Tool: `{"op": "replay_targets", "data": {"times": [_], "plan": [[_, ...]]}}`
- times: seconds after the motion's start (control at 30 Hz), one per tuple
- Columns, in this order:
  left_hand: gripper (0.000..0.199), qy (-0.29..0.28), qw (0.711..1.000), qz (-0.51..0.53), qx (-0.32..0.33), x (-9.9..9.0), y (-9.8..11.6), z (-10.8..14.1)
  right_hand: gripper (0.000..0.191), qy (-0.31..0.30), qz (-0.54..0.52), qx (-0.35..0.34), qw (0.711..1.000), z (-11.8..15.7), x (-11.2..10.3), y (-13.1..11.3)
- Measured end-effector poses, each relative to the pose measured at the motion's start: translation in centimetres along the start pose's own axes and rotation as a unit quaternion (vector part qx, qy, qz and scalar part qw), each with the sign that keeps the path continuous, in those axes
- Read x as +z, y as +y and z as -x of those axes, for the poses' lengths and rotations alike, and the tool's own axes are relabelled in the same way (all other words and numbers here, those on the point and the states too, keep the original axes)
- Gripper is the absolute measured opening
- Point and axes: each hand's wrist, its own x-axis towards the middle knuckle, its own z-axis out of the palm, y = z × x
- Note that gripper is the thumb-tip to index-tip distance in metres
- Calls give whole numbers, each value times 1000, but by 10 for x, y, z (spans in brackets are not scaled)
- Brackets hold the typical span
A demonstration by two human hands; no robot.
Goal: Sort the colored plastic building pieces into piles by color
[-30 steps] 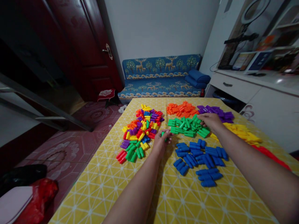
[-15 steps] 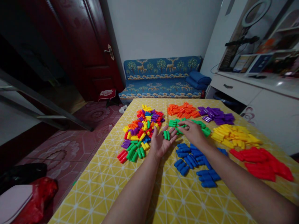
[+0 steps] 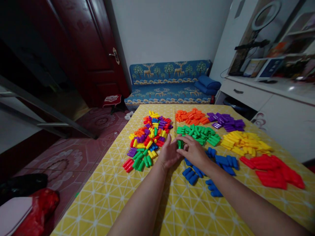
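My left hand (image 3: pixel 169 154) is palm up over the middle of the table, its fingers partly hidden behind the other hand. My right hand (image 3: pixel 193 150) pinches a green piece (image 3: pixel 180 144) at the left hand's fingers. Just beyond them lies the green pile (image 3: pixel 200 132). Blue pieces (image 3: pixel 190 175) are spread beside and below my right wrist. To the left is a mixed-colour heap (image 3: pixel 147 134), with green pieces (image 3: pixel 140 160) and red ones (image 3: pixel 128 165) at its near end.
Orange (image 3: pixel 192 116), purple (image 3: pixel 227 122), yellow (image 3: pixel 246 143) and red (image 3: pixel 275 170) piles line the far and right parts of the yellow patterned table (image 3: pixel 118 203). Behind it stands a blue sofa (image 3: pixel 169 85); a white cabinet (image 3: pixel 248 93) is at the right.
My right hand has moved left and nearer from the green pile to my left hand. The green pieces that lay visible on the left palm are now mostly covered by the right fingers.
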Motion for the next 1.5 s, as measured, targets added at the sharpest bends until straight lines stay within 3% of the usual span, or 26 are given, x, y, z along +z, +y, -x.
{"op": "replay_targets", "data": {"times": [0.1,0.2,0.3,0.4,0.5,0.63,0.7,0.8,0.9,1.0,1.07,1.13,1.27,1.33,1.5], "plan": [[58,13,999,-30,-2,-1,-2,-1,39,50,49,25,997,-3,-18,17],[56,43,998,-50,20,-3,-3,-4,42,115,132,89,980,-10,-45,51],[50,72,994,-58,59,-5,-2,-6,43,123,224,138,957,-12,-69,88],[46,81,992,-60,76,-6,0,-7,43,122,264,149,945,-8,-80,109],[45,77,991,-77,82,-5,-2,-7,39,148,226,128,954,-1,-77,102],[38,115,962,-189,161,-6,-9,-10,32,206,44,94,973,9,-45,51],[28,163,899,-324,245,-8,-13,-10,35,191,-107,101,970,15,-18,18],[13,211,724,-560,343,-11,-14,-5,39,172,-287,140,932,22,24,-22],[21,241,553,-703,377,-13,-6,2,40,224,-341,162,898,28,54,-41],[32,299,439,-761,371,-11,6,5,39,244,-346,149,894,34,67,-46],[38,325,398,-788,340,-10,14,4,37,238,-344,133,898,39,71,-47],[42,328,387,-809,297,-11,22,1,37,218,-345,123,905,43,72,-48],[44,303,426,-814,252,-13,33,-5,35,182,-338,106,917,47,73,-50],[43,297,421,-826,229,-14,37,-7,34,177,-340,102,918,47,72,-51],[36,318,307,-883,159,-12,39,-10,33,171,-350,102,915,48,72,-50]]}}
